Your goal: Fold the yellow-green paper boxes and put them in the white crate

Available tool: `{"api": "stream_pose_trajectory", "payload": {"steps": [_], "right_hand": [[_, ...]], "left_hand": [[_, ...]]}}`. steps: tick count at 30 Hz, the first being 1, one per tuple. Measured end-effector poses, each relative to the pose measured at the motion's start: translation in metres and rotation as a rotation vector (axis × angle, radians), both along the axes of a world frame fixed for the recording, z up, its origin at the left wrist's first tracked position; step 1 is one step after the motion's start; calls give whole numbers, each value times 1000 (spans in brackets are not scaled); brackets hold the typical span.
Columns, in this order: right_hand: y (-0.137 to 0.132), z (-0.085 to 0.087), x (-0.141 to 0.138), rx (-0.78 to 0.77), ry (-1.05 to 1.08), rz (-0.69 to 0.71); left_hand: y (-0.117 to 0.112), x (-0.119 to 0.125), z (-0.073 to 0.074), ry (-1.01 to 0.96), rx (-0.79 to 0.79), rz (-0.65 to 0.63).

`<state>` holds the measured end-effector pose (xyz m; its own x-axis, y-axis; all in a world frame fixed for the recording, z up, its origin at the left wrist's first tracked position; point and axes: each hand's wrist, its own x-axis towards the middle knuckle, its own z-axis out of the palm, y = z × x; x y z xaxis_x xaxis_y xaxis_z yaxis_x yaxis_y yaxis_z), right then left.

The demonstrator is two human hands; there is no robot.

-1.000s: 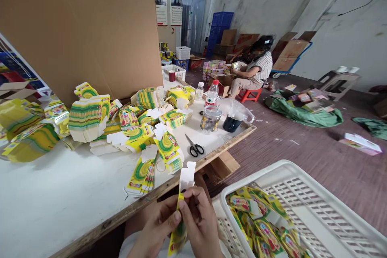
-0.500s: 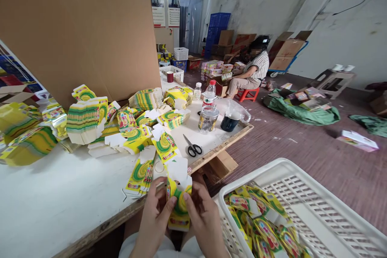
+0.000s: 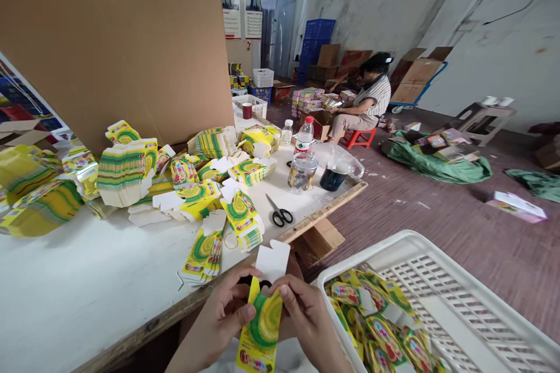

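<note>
Over my lap, a yellow and green printed carton (image 3: 263, 326) stands between my hands, its white top flap (image 3: 273, 259) raised. My left hand (image 3: 227, 309) is closed on the carton's left side, thumb on the front. My right hand (image 3: 306, 309) pinches the upper right edge near the flap. Ahead on the white table lie a small fanned pile of flat cartons (image 3: 205, 250) and another pile (image 3: 241, 213). Black-handled scissors (image 3: 280, 213) rest right of these. At my right, a white plastic basket (image 3: 437, 262) holds many similar cartons (image 3: 380, 320).
Stacked flat cartons (image 3: 125, 172) spread along the table before a large cardboard sheet (image 3: 118, 52). A clear jar (image 3: 301, 173), red-capped bottle (image 3: 305, 135) and dark mug (image 3: 333, 176) stand near the table's right edge. Beyond, a person (image 3: 370, 96) sits on a red stool (image 3: 360, 137).
My hands and the carton have moved slightly right and nearer to me. The right fingers have shifted up to the carton's top edge, and the white flap now stands clear above it.
</note>
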<state>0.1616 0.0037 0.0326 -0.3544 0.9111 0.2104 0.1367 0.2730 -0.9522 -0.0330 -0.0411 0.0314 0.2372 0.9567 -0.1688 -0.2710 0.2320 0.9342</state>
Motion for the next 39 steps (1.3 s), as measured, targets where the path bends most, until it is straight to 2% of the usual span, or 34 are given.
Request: {"api": "stream_pose_trajectory", "payload": {"steps": [4,8,9,12,14,17,21,25,28,33,36,39], "right_hand": [[0,3,-3,85,24,-34],[1,-2,-6,101,136,-206],[1,-3,-5,119,130,-213],[2,-1,0,220,38,-142],[3,0,3,233,-37,-103],[2,-2,2,77,-153,-58],[1,-11,-5,-113,-201,-54],[2,-15,-12,-175,-252,-103],[4,-15,-12,-138,-272,-113],[5,-10,-6,-48,-217,-44],[6,-9,-6,16,-144,-75],[7,-5,-2,83,-71,-107]], "left_hand": [[-1,6,-3,-48,-3,-4],[-1,10,0,-74,-15,35],[-1,10,0,-57,-9,42],[2,9,0,33,15,75],[4,8,-2,79,37,141],[6,8,-5,181,78,220],[3,9,-8,273,108,144],[1,9,-8,294,143,96],[3,9,-6,267,130,111],[6,10,-4,165,61,168],[5,16,-5,123,53,165],[8,19,-8,168,97,148]]}}
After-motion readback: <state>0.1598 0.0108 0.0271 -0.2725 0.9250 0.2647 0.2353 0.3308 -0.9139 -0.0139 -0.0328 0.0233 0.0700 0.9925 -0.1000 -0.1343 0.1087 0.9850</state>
